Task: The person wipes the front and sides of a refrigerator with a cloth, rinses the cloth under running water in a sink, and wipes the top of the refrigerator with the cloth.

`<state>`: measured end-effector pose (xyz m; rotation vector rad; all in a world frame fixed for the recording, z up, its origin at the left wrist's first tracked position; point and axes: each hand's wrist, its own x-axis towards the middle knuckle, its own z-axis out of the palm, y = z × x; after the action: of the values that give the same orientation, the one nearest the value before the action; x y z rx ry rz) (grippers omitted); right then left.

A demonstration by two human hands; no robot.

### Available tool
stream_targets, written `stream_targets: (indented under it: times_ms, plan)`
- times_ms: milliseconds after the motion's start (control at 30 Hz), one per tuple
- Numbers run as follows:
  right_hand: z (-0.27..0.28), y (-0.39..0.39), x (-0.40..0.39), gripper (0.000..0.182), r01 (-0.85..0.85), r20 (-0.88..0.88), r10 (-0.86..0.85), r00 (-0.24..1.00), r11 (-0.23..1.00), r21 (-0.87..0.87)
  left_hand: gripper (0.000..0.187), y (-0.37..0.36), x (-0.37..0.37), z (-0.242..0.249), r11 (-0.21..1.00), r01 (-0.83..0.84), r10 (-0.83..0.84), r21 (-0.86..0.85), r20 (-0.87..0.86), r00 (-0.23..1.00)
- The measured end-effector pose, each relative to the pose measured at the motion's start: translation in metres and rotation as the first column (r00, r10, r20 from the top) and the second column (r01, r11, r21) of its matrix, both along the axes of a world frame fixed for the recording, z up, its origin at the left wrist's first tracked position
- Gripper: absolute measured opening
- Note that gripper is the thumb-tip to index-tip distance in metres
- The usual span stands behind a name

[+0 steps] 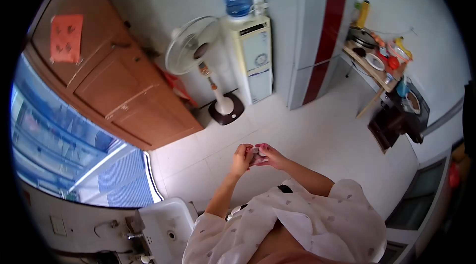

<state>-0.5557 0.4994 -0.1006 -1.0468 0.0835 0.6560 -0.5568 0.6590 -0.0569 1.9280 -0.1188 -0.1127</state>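
My left hand (pixel 240 160) and my right hand (pixel 272 157) meet in front of my body, above the tiled floor. Their fingers close from both sides on a small greyish-pink item (pixel 256 155). It looks soft and crumpled, but it is too small and partly covered to name. Pinkish-red patches show on the fingers of my right hand and at the edges of the item. Below the hands is my loose white patterned top (pixel 317 214).
A white sink (pixel 166 224) stands at lower left, near a brown door (pixel 104 80). Ahead are a standing fan (pixel 198 48), a water dispenser (pixel 255 58) and a refrigerator (pixel 317 35). At right, a wooden table (pixel 384 79) holds dishes, beside a dark brown stool-like piece (pixel 391 120).
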Motion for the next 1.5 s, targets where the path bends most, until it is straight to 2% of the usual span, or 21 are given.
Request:
stream_targets:
  times_ms: [67, 200, 267, 333, 400, 467, 533, 600, 633, 733, 800, 867, 933, 1000, 1067, 1133, 1233, 1300, 1333, 1433, 1500]
  plan:
    - [0.001, -0.046, -0.004, 0.04, 0.055, 0.02, -0.056, 0.998, 0.998, 0.011, 0.01, -0.044, 0.023, -0.019, 0.999, 0.025, -0.037, 0.033, 0.455, 0.89]
    - [0.008, -0.131, -0.017, 0.041, 0.313, -0.067, -0.306, 0.95, 0.93, 0.192, 0.012, -0.11, 0.054, 0.005, 0.999, 0.04, -0.053, 0.038, 0.468, 0.882]
    - [-0.014, -0.172, -0.02, 0.043, 0.392, 0.0, -0.396, 0.918, 0.91, 0.134, 0.013, -0.131, 0.061, 0.032, 0.998, 0.062, -0.052, -0.015, 0.35, 0.935]
    - [-0.014, -0.19, -0.022, 0.046, 0.477, 0.069, -0.482, 0.873, 0.875, 0.082, 0.016, -0.147, 0.074, 0.052, 0.991, 0.127, -0.125, -0.051, 0.047, 0.991]
    - [-0.004, -0.205, -0.025, 0.048, 0.522, 0.43, -0.372, 0.823, 0.794, -0.313, 0.019, -0.165, 0.087, 0.059, 0.966, 0.242, -0.23, -0.088, 0.124, 0.965]
    - [0.032, -0.201, -0.018, 0.048, 0.56, 0.489, -0.388, 0.781, 0.783, -0.272, 0.019, -0.186, 0.098, 0.071, 0.868, 0.496, -0.495, 0.042, 0.159, 0.854]
    - [0.075, -0.195, -0.006, 0.051, 0.614, 0.761, -0.119, 0.637, 0.676, -0.408, 0.02, -0.205, 0.108, 0.078, 0.822, 0.561, -0.569, 0.093, 0.143, 0.81]
    - [0.08, -0.201, 0.016, 0.044, 0.657, 0.787, -0.134, 0.602, 0.644, -0.393, 0.021, -0.223, 0.125, 0.082, 0.741, 0.579, -0.661, 0.34, 0.222, 0.717]
    - [0.078, -0.208, 0.029, 0.037, 0.603, 0.706, -0.159, 0.69, 0.666, -0.439, 0.025, -0.231, 0.132, 0.09, 0.721, 0.555, -0.676, 0.415, 0.245, 0.695]
    - [0.073, -0.233, 0.07, 0.017, 0.583, 0.637, -0.262, 0.725, 0.726, -0.366, 0.025, -0.25, 0.177, 0.085, 0.753, 0.468, -0.656, 0.462, 0.473, 0.589]
    - [0.08, -0.254, 0.098, 0.016, 0.518, 0.489, -0.37, 0.79, 0.83, -0.209, 0.027, -0.261, 0.211, 0.088, 0.767, 0.513, -0.639, 0.385, 0.531, 0.557]
    - [0.101, -0.273, 0.129, 0.017, 0.485, 0.434, -0.379, 0.817, 0.86, -0.161, 0.028, -0.272, 0.242, 0.104, 0.699, 0.697, -0.71, 0.157, 0.261, 0.654]
    - [0.112, -0.293, 0.164, 0.016, 0.494, 0.462, -0.437, 0.772, 0.869, -0.003, 0.032, -0.284, 0.277, 0.121, 0.642, 0.762, -0.762, 0.083, 0.173, 0.624]
    - [0.129, -0.308, 0.197, 0.016, 0.496, 0.472, -0.475, 0.742, 0.863, 0.089, 0.031, -0.294, 0.312, 0.133, 0.53, 0.809, -0.845, -0.253, -0.077, 0.529]
    - [0.147, -0.322, 0.227, 0.016, 0.493, 0.369, -0.531, 0.763, 0.847, 0.199, 0.031, -0.302, 0.345, 0.142, 0.526, 0.805, -0.85, -0.275, -0.15, 0.504]
    - [0.151, -0.335, 0.252, 0.017, 0.52, 0.327, -0.555, 0.765, 0.832, 0.194, 0.028, -0.312, 0.368, 0.149, 0.417, 0.758, -0.907, -0.501, -0.184, 0.378]
    - [0.148, -0.352, 0.283, 0.018, 0.642, 0.427, -0.599, 0.677, 0.765, 0.055, 0.023, -0.331, 0.391, 0.161, 0.468, 0.682, -0.881, -0.562, -0.24, 0.408]
    - [0.139, -0.365, 0.308, 0.023, 0.86, 0.835, -0.315, 0.45, 0.405, -0.311, 0.023, -0.349, 0.405, 0.162, 0.516, 0.598, -0.842, -0.613, -0.236, 0.485]
    - [0.151, -0.368, 0.317, 0.023, 0.858, 0.84, -0.305, 0.448, 0.412, -0.308, 0.023, -0.359, 0.412, 0.169, 0.518, 0.597, -0.839, -0.612, -0.228, 0.495]
    - [0.185, -0.38, 0.343, 0.034, 0.604, 0.885, -0.237, 0.4, 0.795, -0.06, 0.03, -0.383, 0.425, 0.207, 0.473, 0.678, -0.823, -0.562, -0.007, 0.568]
    - [0.214, -0.395, 0.369, 0.035, 0.598, 0.897, -0.207, 0.392, 0.798, -0.077, 0.029, -0.396, 0.438, 0.242, 0.506, 0.712, -0.798, -0.487, 0.048, 0.601]
